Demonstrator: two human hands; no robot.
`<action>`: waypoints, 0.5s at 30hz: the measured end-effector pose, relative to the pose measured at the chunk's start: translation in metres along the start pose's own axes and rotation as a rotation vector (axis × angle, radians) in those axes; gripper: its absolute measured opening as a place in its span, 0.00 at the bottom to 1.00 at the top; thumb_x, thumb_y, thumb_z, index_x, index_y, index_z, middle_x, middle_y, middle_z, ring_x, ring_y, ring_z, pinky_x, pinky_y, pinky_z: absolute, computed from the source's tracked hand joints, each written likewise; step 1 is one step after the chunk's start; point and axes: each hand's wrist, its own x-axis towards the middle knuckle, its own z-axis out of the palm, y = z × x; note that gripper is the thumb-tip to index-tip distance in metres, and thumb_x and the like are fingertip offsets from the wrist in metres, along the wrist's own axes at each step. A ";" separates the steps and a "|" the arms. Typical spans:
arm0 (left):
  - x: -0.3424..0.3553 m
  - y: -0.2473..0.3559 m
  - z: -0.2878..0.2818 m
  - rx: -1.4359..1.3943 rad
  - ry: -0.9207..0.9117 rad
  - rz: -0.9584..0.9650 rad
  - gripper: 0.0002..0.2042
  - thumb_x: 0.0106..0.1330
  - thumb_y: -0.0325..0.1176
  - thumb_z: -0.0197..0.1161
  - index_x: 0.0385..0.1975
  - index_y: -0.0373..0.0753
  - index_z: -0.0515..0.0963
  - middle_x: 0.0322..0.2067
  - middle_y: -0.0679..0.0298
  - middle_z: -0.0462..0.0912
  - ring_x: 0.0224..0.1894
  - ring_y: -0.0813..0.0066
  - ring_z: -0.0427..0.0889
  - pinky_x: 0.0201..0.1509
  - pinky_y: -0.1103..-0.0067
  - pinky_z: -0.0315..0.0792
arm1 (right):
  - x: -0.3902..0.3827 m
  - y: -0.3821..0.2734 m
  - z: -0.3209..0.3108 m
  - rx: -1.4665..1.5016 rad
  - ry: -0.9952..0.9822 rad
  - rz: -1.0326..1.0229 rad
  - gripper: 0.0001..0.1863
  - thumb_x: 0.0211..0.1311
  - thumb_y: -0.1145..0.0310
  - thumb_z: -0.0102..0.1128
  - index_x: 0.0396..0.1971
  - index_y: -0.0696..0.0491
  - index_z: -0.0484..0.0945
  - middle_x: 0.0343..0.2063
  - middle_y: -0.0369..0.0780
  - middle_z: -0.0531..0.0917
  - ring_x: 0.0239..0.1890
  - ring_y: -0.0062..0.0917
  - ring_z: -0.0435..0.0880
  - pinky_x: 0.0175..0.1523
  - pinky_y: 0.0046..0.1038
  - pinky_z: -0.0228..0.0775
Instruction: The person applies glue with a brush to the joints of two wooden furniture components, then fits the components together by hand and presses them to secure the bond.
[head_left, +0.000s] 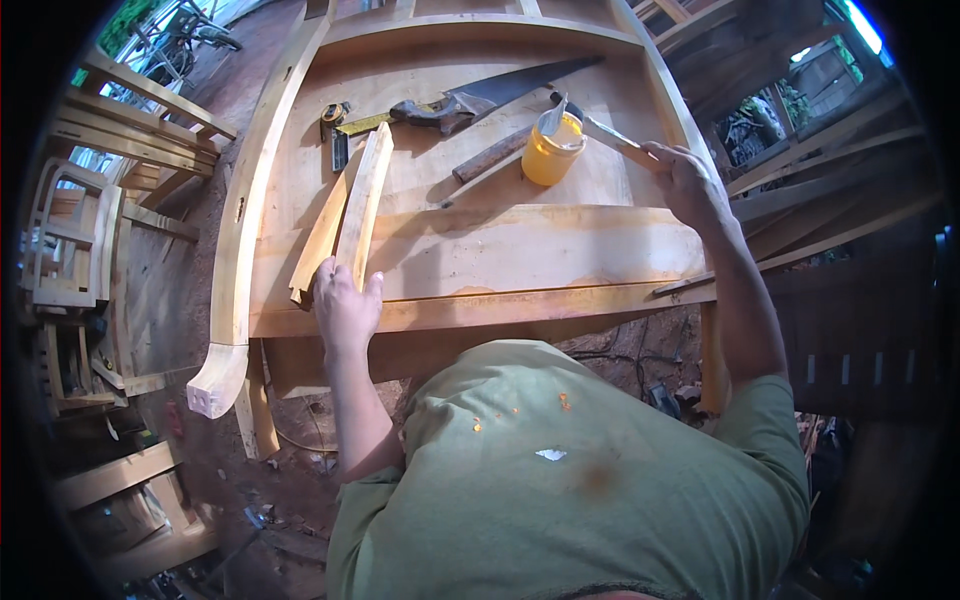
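Brown wood strip (pixel 322 244), straight, square-edged, on the wooden panel (pixel 600 240); tape measure (pixel 333 119) past its far end. Left hand (pixel 348 308) gripping the near end of a paler strip (pixel 366 195) just beside it. Saw (pixel 500 90) further up, dark flat blade. Yellow jar (pixel 548 163), round, smooth, upright on panel; pale flat piece (pixel 553 118) at its mouth, fill level can't tell. Right hand (pixel 685 183) closed on slim tool (pixel 622 144), tip near jar mouth
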 end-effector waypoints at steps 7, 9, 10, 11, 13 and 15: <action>0.020 -0.004 0.002 0.162 -0.075 0.062 0.16 0.55 0.35 0.71 0.37 0.29 0.79 0.42 0.47 0.81 0.45 0.48 0.81 0.54 0.62 0.75 | -0.027 0.018 0.034 0.585 -0.237 0.529 0.17 0.63 0.62 0.64 0.48 0.55 0.84 0.19 0.35 0.76 0.18 0.15 0.73 0.21 0.22 0.66; 0.029 -0.009 -0.003 0.118 -0.115 0.045 0.15 0.56 0.34 0.70 0.35 0.29 0.79 0.37 0.49 0.82 0.41 0.52 0.83 0.49 0.64 0.77 | -0.035 0.034 0.060 0.655 -0.205 0.494 0.15 0.64 0.61 0.63 0.46 0.53 0.85 0.16 0.32 0.71 0.12 0.12 0.65 0.14 0.19 0.52; 0.034 -0.014 -0.003 -0.165 -0.172 -0.050 0.14 0.56 0.31 0.70 0.36 0.28 0.79 0.35 0.52 0.84 0.38 0.58 0.84 0.46 0.67 0.77 | -0.041 0.026 0.061 0.727 -0.170 0.477 0.16 0.65 0.61 0.61 0.47 0.54 0.84 0.17 0.32 0.71 0.14 0.12 0.66 0.16 0.19 0.55; 0.038 -0.020 -0.002 -0.450 -0.217 -0.146 0.13 0.56 0.28 0.70 0.37 0.27 0.80 0.32 0.56 0.86 0.35 0.65 0.86 0.42 0.71 0.78 | -0.047 0.017 0.062 0.799 -0.137 0.459 0.16 0.66 0.62 0.60 0.47 0.56 0.83 0.18 0.31 0.72 0.16 0.13 0.67 0.18 0.19 0.59; 0.042 -0.025 0.010 -0.922 -0.263 -0.097 0.10 0.57 0.25 0.69 0.37 0.27 0.82 0.31 0.59 0.87 0.32 0.76 0.84 0.39 0.80 0.77 | -0.062 0.001 0.065 1.118 -0.081 0.393 0.16 0.69 0.65 0.57 0.49 0.60 0.80 0.22 0.31 0.73 0.21 0.13 0.70 0.25 0.19 0.64; 0.036 0.008 -0.015 -1.198 -0.296 -0.071 0.10 0.58 0.26 0.68 0.37 0.28 0.84 0.29 0.61 0.86 0.29 0.80 0.83 0.32 0.83 0.75 | -0.073 -0.015 0.063 1.206 -0.143 0.352 0.16 0.69 0.69 0.55 0.51 0.63 0.77 0.26 0.32 0.75 0.26 0.14 0.74 0.32 0.19 0.68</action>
